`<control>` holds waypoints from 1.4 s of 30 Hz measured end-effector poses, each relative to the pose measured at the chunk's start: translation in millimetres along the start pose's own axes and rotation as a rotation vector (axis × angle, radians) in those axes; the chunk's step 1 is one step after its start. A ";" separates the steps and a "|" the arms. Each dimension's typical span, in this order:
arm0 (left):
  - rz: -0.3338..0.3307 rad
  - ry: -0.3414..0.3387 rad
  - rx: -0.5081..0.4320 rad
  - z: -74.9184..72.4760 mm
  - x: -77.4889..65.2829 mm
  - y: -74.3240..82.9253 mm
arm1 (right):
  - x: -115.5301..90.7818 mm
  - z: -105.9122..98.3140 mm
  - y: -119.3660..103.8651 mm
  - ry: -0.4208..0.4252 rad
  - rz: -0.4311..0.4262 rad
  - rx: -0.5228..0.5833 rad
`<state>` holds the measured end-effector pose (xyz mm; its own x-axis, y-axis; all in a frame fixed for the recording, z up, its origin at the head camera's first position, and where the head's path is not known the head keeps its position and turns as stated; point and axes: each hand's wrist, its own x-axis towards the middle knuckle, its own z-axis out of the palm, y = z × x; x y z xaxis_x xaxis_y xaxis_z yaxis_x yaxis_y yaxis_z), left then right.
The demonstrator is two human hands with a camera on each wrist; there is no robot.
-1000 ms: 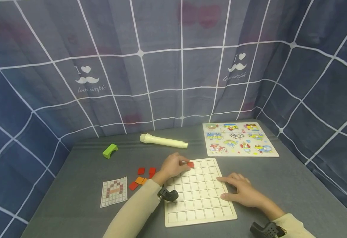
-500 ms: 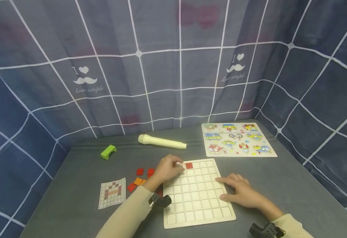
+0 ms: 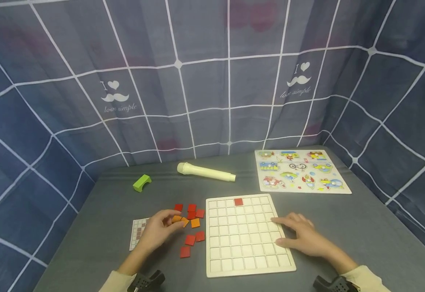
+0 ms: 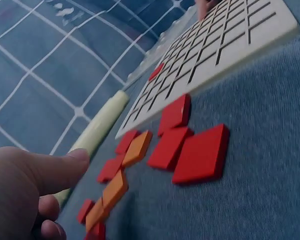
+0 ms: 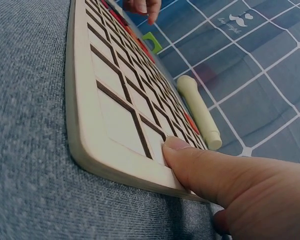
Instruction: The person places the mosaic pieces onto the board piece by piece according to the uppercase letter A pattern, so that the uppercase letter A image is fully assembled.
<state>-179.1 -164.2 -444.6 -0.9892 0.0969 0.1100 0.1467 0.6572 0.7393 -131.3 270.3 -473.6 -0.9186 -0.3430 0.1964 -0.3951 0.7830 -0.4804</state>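
My left hand [image 3: 157, 229] is over the loose tiles left of the grid board, thumb and fingers apart around two orange tiles [image 3: 180, 219]. In the left wrist view the thumb [image 4: 65, 170] is extended and clear of the tiles; nothing appears held. Several red tiles [image 4: 202, 155] and another orange tile [image 3: 195, 223] lie nearby. The pale wooden grid board [image 3: 230, 239] has one red tile [image 3: 238, 202] in its top row. My right hand [image 3: 303, 235] rests thumb and forefinger on the board's right edge; the right wrist view shows that thumb [image 5: 200, 167] pressing the rim.
A printed pattern card [image 3: 136, 235] lies partly under the left hand. Behind are a green arch block [image 3: 142, 183] and a cream microphone-shaped toy [image 3: 206, 172]. A picture puzzle board [image 3: 303, 171] sits at the back right, before a checked curtain [image 3: 205, 81].
My left hand has let go of the red tile in the board's top row and moved left and down to the loose tiles. The right hand stays on the board's edge.
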 end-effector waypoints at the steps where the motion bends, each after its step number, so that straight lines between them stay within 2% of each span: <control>1: -0.012 0.009 -0.002 -1.6 -1.3 -2.0 | -0.4 -0.5 -0.3 -0.001 0.001 0.001; 7: -0.053 0.013 0.011 -6.4 -5.3 -4.6 | -0.9 0.2 -0.9 0.005 -0.002 0.006; 12: -0.043 0.017 0.013 -9.8 -2.6 -3.6 | -1.2 -0.8 -1.9 0.006 -0.001 0.007; 17: -0.025 0.015 0.071 -17.0 10.6 -7.6 | -1.3 -1.6 -2.6 0.002 0.000 0.013; 20: -0.041 -0.001 0.103 -21.6 22.2 -11.5 | -1.4 -1.3 -1.7 0.005 0.006 0.012; 24: -0.097 -0.031 0.135 -24.5 33.8 -19.9 | -1.7 -0.3 -1.2 0.001 0.011 0.017; 27: -0.112 -0.055 0.177 -24.6 38.3 -25.8 | -2.1 0.4 -1.6 -0.008 0.008 0.022; 33: -0.068 -0.085 0.241 -23.0 47.4 -29.8 | -2.4 -0.6 -2.5 -0.005 0.009 0.019; 38: -0.048 -0.126 0.248 -22.1 52.7 -28.7 | -1.7 -1.7 -2.5 -0.020 0.013 0.020; 42: -0.070 -0.146 0.235 -20.2 55.2 -27.2 | -1.2 -1.4 -2.2 -0.026 0.017 0.015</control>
<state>-237.7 -191.9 -445.2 -0.9890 0.1409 -0.0455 0.0908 0.8200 0.5651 -129.3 269.7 -471.6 -0.9246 -0.3427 0.1661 -0.3787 0.7809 -0.4967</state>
